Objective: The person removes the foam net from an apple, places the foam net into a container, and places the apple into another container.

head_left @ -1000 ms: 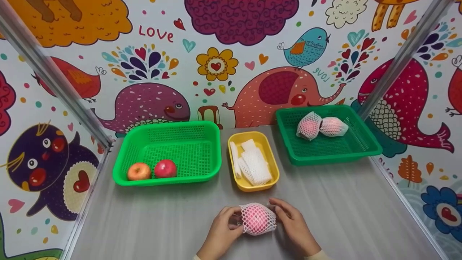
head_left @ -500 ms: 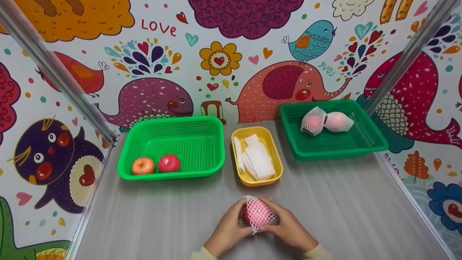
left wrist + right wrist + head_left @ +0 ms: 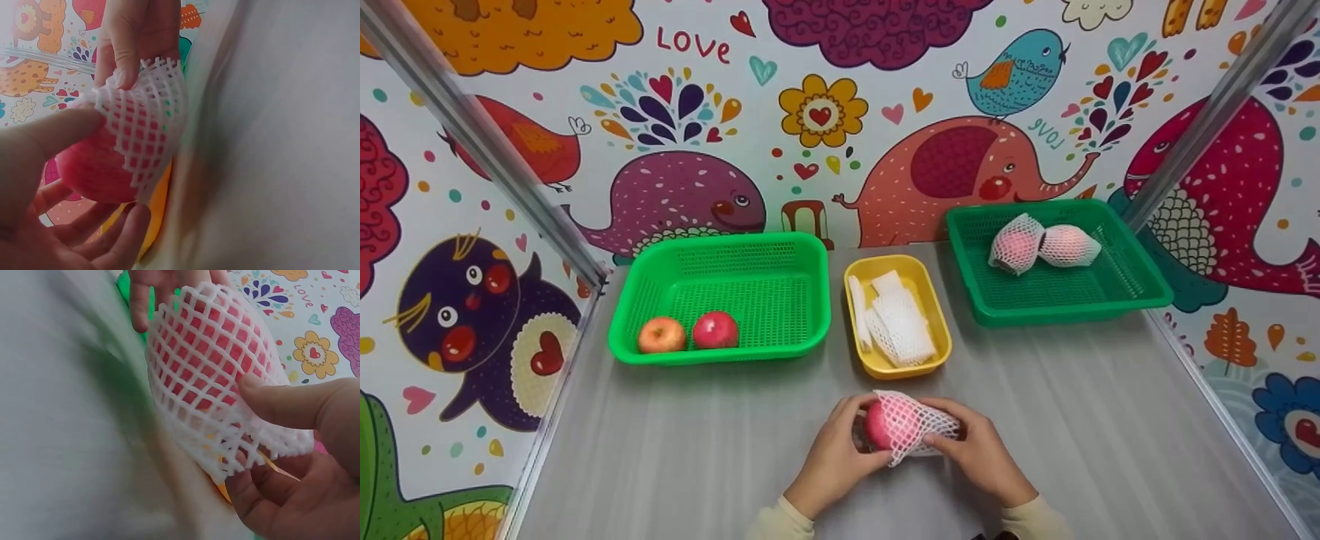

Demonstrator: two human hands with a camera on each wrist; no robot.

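Observation:
Between both hands, above the grey table, is a red apple [image 3: 90,163] partly inside a white foam fruit net [image 3: 197,354]. My left hand [image 3: 834,456] holds the apple from its bare left side, the thumb at the net's rim and the fingers curled below in the left wrist view. My right hand [image 3: 988,454] pinches the loose, gathered right end of the net between thumb and fingers. The net covers the apple's right part and stretches past it toward the right palm.
A light green basket [image 3: 720,358] at left holds a yellowish-red apple [image 3: 662,334] and a red apple [image 3: 715,330]. A yellow tray [image 3: 904,370] with several folded nets [image 3: 901,330] stands mid-table. Two netted fruits [image 3: 1018,244] lie in the dark green basket [image 3: 1072,309] at right.
The right hand has come onto the net and drawn its end rightward. The net has shifted right on the apple, baring its left side. The head view has tilted slightly.

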